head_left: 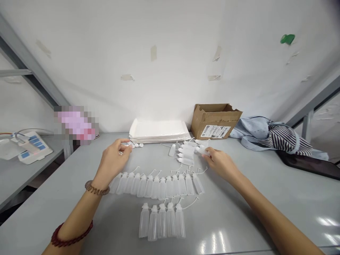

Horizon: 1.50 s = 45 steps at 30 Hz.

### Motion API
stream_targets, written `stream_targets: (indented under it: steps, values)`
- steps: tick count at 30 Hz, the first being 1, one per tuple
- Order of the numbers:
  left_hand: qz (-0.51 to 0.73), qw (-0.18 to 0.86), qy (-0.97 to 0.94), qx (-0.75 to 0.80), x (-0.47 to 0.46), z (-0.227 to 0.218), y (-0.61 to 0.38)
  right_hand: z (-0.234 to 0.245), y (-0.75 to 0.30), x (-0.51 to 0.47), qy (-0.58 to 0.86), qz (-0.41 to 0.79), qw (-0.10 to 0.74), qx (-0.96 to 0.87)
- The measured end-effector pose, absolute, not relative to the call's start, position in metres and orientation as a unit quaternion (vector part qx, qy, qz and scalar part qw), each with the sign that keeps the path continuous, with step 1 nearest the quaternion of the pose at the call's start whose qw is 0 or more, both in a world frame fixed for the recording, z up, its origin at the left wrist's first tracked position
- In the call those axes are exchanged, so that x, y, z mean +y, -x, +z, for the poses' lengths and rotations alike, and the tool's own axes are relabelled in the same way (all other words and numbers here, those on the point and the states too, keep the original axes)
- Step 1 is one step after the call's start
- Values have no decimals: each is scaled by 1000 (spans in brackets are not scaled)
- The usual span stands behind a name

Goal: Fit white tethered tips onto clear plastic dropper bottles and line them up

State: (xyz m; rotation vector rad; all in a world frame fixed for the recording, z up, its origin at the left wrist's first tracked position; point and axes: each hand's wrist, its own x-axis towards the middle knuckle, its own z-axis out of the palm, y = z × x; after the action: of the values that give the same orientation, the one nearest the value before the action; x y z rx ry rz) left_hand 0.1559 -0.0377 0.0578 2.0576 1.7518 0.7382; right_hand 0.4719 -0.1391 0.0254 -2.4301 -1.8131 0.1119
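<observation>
My left hand [113, 158] is at the small white caps [136, 145] on the table, its thumb and index finger curled together around the nearest ones. Whether a cap is pinched between them is hidden. My right hand [221, 163] grips a small translucent squeeze bottle [203, 151] at the right of a loose pile of similar bottles [186, 154]. Nearer to me, a long row of these bottles [155, 187] lies side by side, with thin white cap straps at their necks. Closest is a shorter row of several bottles [162, 221].
A stack of white padded envelopes [160, 130] lies against the wall. An opened cardboard box [216, 122] stands beside it, then a light blue cloth bag [252, 131] and a dark flat object [310, 164]. A white device with blue keys [35, 147] sits on the left table.
</observation>
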Motion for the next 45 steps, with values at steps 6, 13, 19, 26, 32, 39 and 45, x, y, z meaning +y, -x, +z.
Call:
stream_targets:
  steps: [6,13,19,26,32,39,45]
  values:
    - [168,111,-718,667,-27,62,-137,27,-473,-141,822,20,0,-570]
    - [61,98,-716,688,-21,59,-120,32,-471,-144,826,13,-21,-563]
    - [17,110,-730,674,-20,52,-115,38,-468,-148,835,-5,14,-549]
    - [0,98,-737,669,-20,45,-122,47,-466,-160,702,212,132,-667]
    - [-4,90,-740,666,-21,45,-123,51,-460,-170,624,314,92,-710]
    - [-7,92,-734,673,-22,48,-125,40,-460,-166,626,337,64,-701]
    - [-7,88,-726,682,-23,49,-127,35,-460,-161,609,375,40,-698]
